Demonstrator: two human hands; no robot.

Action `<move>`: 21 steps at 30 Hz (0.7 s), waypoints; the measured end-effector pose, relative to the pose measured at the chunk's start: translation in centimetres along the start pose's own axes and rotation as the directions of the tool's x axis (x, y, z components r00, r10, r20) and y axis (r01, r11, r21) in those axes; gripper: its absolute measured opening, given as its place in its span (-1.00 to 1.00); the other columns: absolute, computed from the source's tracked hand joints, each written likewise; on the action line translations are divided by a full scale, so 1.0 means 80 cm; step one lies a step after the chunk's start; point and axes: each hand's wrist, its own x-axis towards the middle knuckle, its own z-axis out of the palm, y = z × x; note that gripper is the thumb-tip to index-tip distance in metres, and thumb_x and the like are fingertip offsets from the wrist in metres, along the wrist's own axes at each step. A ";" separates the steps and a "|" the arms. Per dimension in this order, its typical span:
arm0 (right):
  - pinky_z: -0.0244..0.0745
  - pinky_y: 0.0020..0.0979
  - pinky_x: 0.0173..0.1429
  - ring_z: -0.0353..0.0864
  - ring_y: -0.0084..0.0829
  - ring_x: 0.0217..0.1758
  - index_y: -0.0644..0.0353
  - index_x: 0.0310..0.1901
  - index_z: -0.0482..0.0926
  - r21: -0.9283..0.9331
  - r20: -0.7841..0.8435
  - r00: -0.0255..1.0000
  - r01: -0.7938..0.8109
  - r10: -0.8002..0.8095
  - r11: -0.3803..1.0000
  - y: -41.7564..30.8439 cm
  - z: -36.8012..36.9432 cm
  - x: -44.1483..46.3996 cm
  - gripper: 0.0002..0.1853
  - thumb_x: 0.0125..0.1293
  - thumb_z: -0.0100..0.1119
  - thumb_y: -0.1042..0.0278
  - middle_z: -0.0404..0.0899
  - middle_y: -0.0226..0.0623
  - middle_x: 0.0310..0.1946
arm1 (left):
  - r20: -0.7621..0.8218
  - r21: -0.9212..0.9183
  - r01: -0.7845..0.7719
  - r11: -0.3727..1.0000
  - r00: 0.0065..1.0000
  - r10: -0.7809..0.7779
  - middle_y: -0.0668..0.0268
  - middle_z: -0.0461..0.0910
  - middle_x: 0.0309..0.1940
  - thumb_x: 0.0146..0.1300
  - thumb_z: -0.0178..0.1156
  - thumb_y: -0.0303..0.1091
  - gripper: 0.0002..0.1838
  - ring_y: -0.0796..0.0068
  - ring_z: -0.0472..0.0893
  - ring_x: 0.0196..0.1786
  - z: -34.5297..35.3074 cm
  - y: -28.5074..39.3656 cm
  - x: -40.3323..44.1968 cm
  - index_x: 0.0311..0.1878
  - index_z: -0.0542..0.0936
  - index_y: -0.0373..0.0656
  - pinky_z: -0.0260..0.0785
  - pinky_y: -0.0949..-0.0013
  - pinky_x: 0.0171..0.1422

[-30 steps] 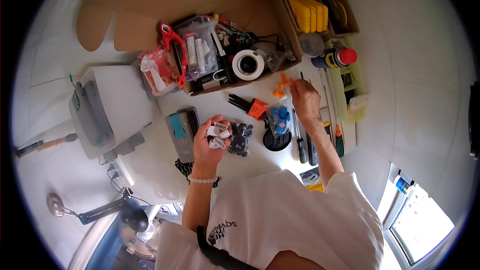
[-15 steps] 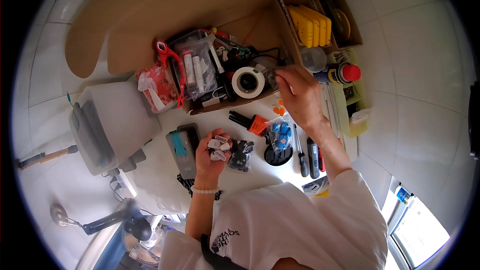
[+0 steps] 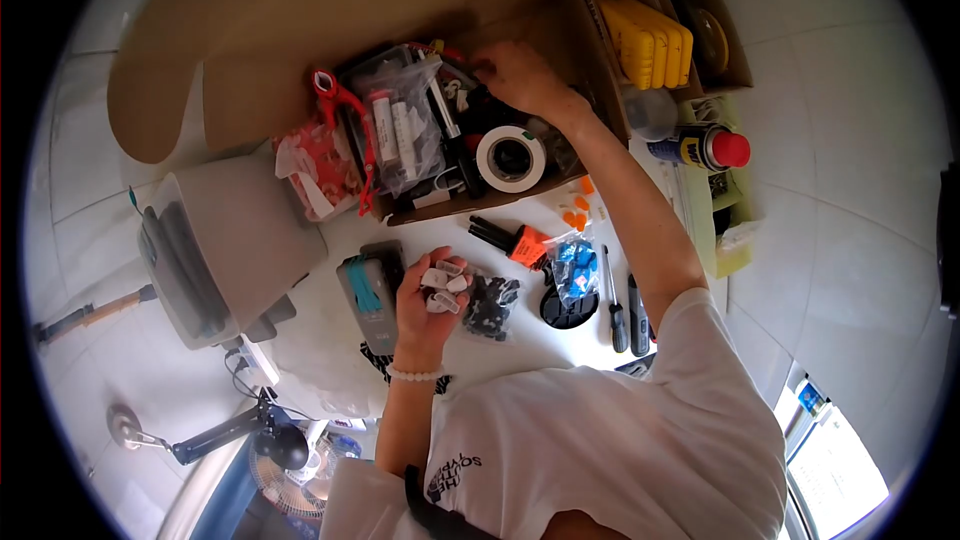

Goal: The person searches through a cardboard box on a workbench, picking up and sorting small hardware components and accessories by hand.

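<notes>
- The left hand [image 3: 425, 308] is half curled, palm up, cupping several small white pieces [image 3: 447, 285]; a beaded bracelet [image 3: 417, 375] circles the wrist below them.
- The right hand [image 3: 525, 77] reaches into the cardboard box [image 3: 603, 80], beyond and to the right of the left hand. Its fingertips are lost among dark items, so whether it grips anything cannot be told.
- Just nearer than the right hand lies a white tape roll [image 3: 485, 158]; to its left is a clear bag [image 3: 425, 105] with white tubes.
- Just right of the left hand sits a bag of small black parts [image 3: 490, 308]; just left of it, a grey device [image 3: 370, 325] with a teal band.
- Near the right forearm are orange pieces [image 3: 581, 204] and, closer to the body, a bag of blue parts [image 3: 577, 275].
- The left palm is best kept level and its fingers curled, as the loose pieces could slide off.
- For the right hand, a slow reach from above with thumb and fingertips seems wise; the forearm should clear the tape roll and box rim.
</notes>
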 end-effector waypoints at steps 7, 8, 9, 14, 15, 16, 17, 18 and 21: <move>0.48 -0.33 -0.11 0.58 -0.06 -0.23 0.27 -0.23 0.60 0.039 0.019 0.998 -0.069 0.068 0.997 0.025 -0.007 0.006 -0.79 0.09 0.07 0.50 0.59 0.00 -0.33 | -0.017 -0.023 0.014 1.000 1.000 -0.014 0.15 0.58 -0.26 0.29 0.01 -0.16 -0.68 0.20 0.56 -0.29 -0.008 0.001 0.007 -0.08 0.53 -0.20 0.45 0.33 -0.47; 0.48 -0.33 -0.08 0.58 -0.07 -0.21 0.26 -0.24 0.61 0.007 0.006 0.987 -0.161 0.161 0.987 0.026 -0.008 0.009 -0.80 0.09 0.07 0.50 0.60 -0.01 -0.31 | -0.015 -0.023 0.015 1.000 1.000 -0.015 0.15 0.58 -0.26 0.29 0.01 -0.16 -0.68 0.20 0.56 -0.29 -0.007 0.001 0.008 -0.08 0.53 -0.20 0.45 0.33 -0.47; 0.48 -0.32 -0.06 0.59 -0.08 -0.18 0.25 -0.24 0.62 -0.023 -0.011 0.967 -0.253 0.253 0.967 0.025 -0.009 0.011 -0.80 0.08 0.08 0.51 0.60 -0.03 -0.28 | -0.016 -0.009 0.014 1.000 1.000 -0.015 0.15 0.58 -0.27 0.28 0.01 -0.16 -0.68 0.20 0.56 -0.29 -0.007 0.001 0.008 -0.08 0.53 -0.20 0.45 0.34 -0.48; 0.48 -0.27 -0.03 0.59 -0.10 -0.16 0.23 -0.21 0.62 -0.169 0.007 0.980 -0.195 0.199 0.966 0.017 0.002 0.028 -0.78 0.07 0.12 0.51 0.60 -0.03 -0.25 | -0.009 -0.011 0.023 1.000 1.000 -0.023 0.16 0.58 -0.27 0.28 0.02 -0.16 -0.68 0.20 0.56 -0.29 -0.002 0.001 0.009 -0.08 0.52 -0.20 0.45 0.34 -0.47; 0.48 -0.26 -0.03 0.59 -0.10 -0.15 0.22 -0.20 0.62 -0.131 0.007 0.988 -0.154 0.156 0.979 0.018 0.005 0.032 -0.77 0.06 0.13 0.51 0.60 -0.03 -0.24 | -0.017 -0.016 0.024 1.000 1.000 -0.024 0.16 0.58 -0.27 0.28 0.02 -0.16 -0.68 0.20 0.55 -0.29 -0.001 0.001 0.010 -0.08 0.52 -0.20 0.45 0.34 -0.47; 0.48 -0.26 -0.03 0.59 -0.10 -0.15 0.22 -0.20 0.62 -0.131 0.007 0.988 -0.153 0.155 0.980 0.021 0.008 0.035 -0.77 0.06 0.13 0.51 0.60 -0.03 -0.24 | -0.025 -0.020 0.024 0.999 0.999 -0.025 0.16 0.58 -0.27 0.27 0.03 -0.16 -0.68 0.20 0.55 -0.29 -0.001 0.002 0.010 -0.08 0.52 -0.20 0.45 0.34 -0.47; 0.48 -0.25 -0.03 0.59 -0.10 -0.15 0.21 -0.20 0.62 -0.118 0.022 0.991 -0.130 0.134 0.984 0.024 0.012 0.039 -0.77 0.07 0.14 0.50 0.60 -0.02 -0.23 | -0.025 -0.020 0.023 1.000 0.999 -0.024 0.16 0.58 -0.27 0.27 0.03 -0.16 -0.68 0.20 0.55 -0.29 -0.001 0.003 0.010 -0.08 0.52 -0.20 0.45 0.34 -0.47; 0.48 -0.25 -0.04 0.59 -0.09 -0.14 0.19 -0.20 0.62 -0.105 0.037 0.993 -0.108 0.112 0.989 0.030 0.016 0.044 -0.77 0.07 0.14 0.50 0.59 -0.01 -0.23 | -0.017 -0.028 0.023 0.999 1.000 -0.024 0.16 0.58 -0.27 0.27 0.03 -0.17 -0.68 0.20 0.55 -0.29 -0.002 0.003 0.010 -0.08 0.53 -0.20 0.45 0.34 -0.46; 0.49 -0.18 0.00 0.55 -0.06 -0.06 0.12 -0.17 0.62 -0.090 0.044 0.997 -0.054 0.058 0.994 0.039 0.022 0.053 -0.76 0.08 0.15 0.44 0.57 -0.04 -0.17 | -0.008 -0.036 0.019 0.999 1.000 -0.019 0.15 0.58 -0.27 0.27 0.02 -0.17 -0.68 0.19 0.55 -0.29 -0.004 0.005 0.009 -0.09 0.53 -0.21 0.45 0.34 -0.46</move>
